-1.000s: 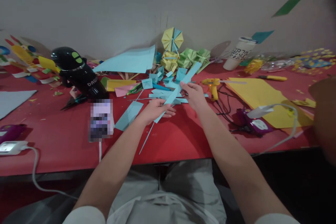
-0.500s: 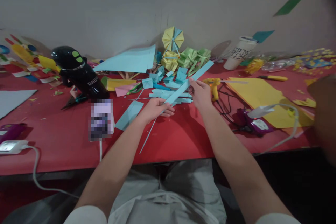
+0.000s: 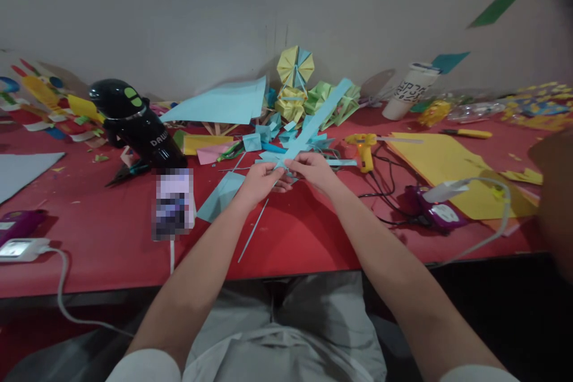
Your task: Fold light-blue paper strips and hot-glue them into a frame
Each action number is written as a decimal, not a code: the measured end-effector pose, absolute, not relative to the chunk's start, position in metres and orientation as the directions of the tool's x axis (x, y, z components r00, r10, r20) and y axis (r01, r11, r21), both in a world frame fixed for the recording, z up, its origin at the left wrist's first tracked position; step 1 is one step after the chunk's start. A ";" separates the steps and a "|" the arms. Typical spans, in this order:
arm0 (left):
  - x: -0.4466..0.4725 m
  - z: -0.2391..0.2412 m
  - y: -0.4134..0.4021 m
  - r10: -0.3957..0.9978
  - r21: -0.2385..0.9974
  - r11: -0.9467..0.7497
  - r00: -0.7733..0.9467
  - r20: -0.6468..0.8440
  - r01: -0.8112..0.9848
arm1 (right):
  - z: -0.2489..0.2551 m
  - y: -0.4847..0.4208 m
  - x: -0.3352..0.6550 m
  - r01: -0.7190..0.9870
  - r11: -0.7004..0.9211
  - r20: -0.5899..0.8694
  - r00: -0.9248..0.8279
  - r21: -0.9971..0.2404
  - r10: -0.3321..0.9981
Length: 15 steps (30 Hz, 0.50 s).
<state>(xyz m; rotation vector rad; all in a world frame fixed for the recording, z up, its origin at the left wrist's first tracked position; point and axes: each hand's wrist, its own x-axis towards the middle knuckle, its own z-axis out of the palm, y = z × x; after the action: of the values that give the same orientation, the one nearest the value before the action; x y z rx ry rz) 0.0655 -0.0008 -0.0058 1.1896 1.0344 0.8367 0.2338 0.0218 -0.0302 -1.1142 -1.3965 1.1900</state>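
A long light-blue paper strip (image 3: 323,113) slants up and to the right from between my hands. My left hand (image 3: 264,182) pinches its near end from the left. Close beside it, my right hand (image 3: 311,168) grips the same end with thumb and fingertips. Behind my fingers lies a pile of blue paper strips (image 3: 342,162), partly covered by my hands. A flat blue paper piece (image 3: 221,196) rests left of my left wrist, and a thin paper sliver (image 3: 253,231) lies in front of my hands.
A yellow glue gun (image 3: 363,149) with a black cord is at the right, near yellow paper sheets (image 3: 465,182). At the left stand a black bottle (image 3: 138,128) and a phone (image 3: 173,206). Folded paper lanterns (image 3: 295,68) stand by the wall.
My right hand has slid down and left along the strip to meet my left hand. The strip's far end now points up more steeply.
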 end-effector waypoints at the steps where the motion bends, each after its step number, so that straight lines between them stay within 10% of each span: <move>1: 0.065 -0.006 0.000 0.927 0.982 0.185 0.329 -0.181 0.018 | -0.030 0.021 0.230 0.077 0.133 0.124 -0.112 -0.988 0.986; 15: 0.065 -0.008 -0.001 0.882 0.979 0.198 0.427 -0.201 0.052 | -0.024 0.029 0.239 -0.039 0.239 0.229 0.173 -0.970 0.958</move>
<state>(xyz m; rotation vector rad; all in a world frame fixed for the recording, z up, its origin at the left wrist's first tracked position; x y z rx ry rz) 0.0655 -0.0011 -0.0082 1.2416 0.9747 0.7321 0.2387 0.0290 -0.0243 -1.0674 -1.1464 0.9421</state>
